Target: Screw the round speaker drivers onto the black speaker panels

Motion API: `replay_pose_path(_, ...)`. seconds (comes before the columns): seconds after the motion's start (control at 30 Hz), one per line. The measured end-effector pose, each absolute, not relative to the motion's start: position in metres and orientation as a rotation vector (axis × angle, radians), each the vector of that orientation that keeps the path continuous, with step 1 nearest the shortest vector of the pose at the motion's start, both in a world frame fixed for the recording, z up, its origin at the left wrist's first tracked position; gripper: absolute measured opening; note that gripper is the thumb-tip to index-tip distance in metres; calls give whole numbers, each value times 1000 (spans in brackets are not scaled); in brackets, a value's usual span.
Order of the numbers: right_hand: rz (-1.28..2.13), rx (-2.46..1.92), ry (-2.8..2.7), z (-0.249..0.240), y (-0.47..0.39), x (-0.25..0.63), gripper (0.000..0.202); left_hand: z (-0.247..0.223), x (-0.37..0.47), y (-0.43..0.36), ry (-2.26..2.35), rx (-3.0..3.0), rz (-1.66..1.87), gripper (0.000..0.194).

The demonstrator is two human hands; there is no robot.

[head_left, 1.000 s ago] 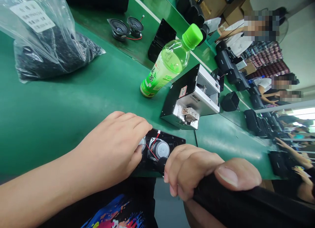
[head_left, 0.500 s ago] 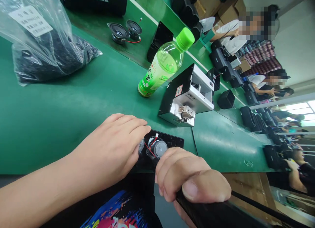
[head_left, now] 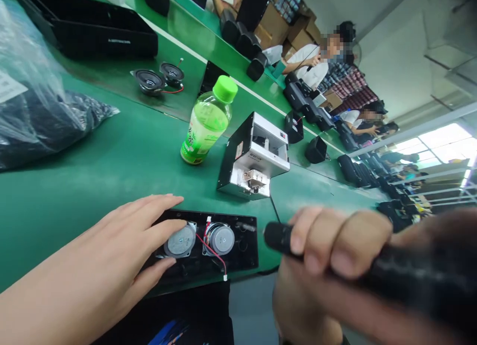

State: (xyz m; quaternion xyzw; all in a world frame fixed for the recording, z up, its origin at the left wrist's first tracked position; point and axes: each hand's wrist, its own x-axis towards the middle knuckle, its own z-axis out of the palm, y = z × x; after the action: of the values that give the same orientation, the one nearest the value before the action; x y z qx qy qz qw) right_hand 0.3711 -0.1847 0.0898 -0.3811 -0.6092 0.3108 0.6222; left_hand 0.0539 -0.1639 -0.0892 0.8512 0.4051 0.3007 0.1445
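A black speaker panel [head_left: 246, 258] lies on the green bench in front of me. Two round speaker drivers, a left one [head_left: 181, 243] and a right one [head_left: 222, 240], sit on it magnet side up, with red wires and white plugs. My left hand [head_left: 130, 240] spreads over the panel's left end, its thumb and fingertips around the left driver. Raised right of the panel, my right hand [head_left: 335, 245] is wrapped round a black electric screwdriver [head_left: 278, 236], blurred at its rear. The nose of this tool points left, apart from the panel.
A silver and black screw feeder [head_left: 257, 158] stands behind the panel, beside a green tea bottle [head_left: 204, 129]. At the left lie a plastic bag [head_left: 44, 121] of black parts and a black speaker box [head_left: 108, 39]. Two loose drivers [head_left: 149, 81] rest farther back. People work across the bench.
The right hand and screwdriver have lifted off the panel toward the right. My left hand's fingers have spread, uncovering the left driver. The view has shifted, too.
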Motion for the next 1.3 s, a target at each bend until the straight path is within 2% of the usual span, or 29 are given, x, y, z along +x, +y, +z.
replay_pose_path(0.03, 562, -823, -1325, 94, -167, 375, 29, -92, 52, -162, 1177, 2446, 848, 43)
replay_pose_path(0.1, 455, -798, -1292, 94, -128, 379, 55, -96, 48, -158, 1176, 2444, 791, 48)
replay_pose_path(0.17, 484, -776, -1333, 87, -96, 383, 74, -96, 46, -152, 1153, 2480, 745, 51)
replay_pose_path(0.27, 553, -773, -1358, 73, -74, 389, 84, -94, 47, -148, 1150, 2501, 705, 50)
replay_pose_path(0.37, 551, -836, -1336, 66, -73, 391, 84, -93, 52, -148, 1201, 2463, 728, 39)
replay_pose_path(0.53, 529, -790, -1192, 59, -71, 387, 85, -95, 54, -148, 1181, 2456, 709, 39)
replay_pose_path(0.67, 612, -799, -1159, 60, -84, 391, 74, -92, 50, -149, 1177, 2470, 673, 38)
replay_pose_path(0.77, 634, -785, -1182, 79, -110, 391, 58, -88, 50, -149, 1153, 2484, 700, 42)
replay_pose_path(0.83, 736, -812, -1176, 92, -127, 385, 46, -85, 51, -149, 1168, 2472, 717, 42)
replay_pose_path(0.9, 847, -779, -1139, 98, -138, 375, 43, -82, 53, -149, 1188, 2447, 718, 40)
replay_pose_path(1.13, 1147, -730, -1116, 65, -133, 338, 62, -77, 59, -149, 1192, 2391, 739, 30)
replay_pose_path(1.3, 1303, -735, -1166, 53, -121, 328, 70, -73, 60, -149, 1190, 2351, 742, 30)
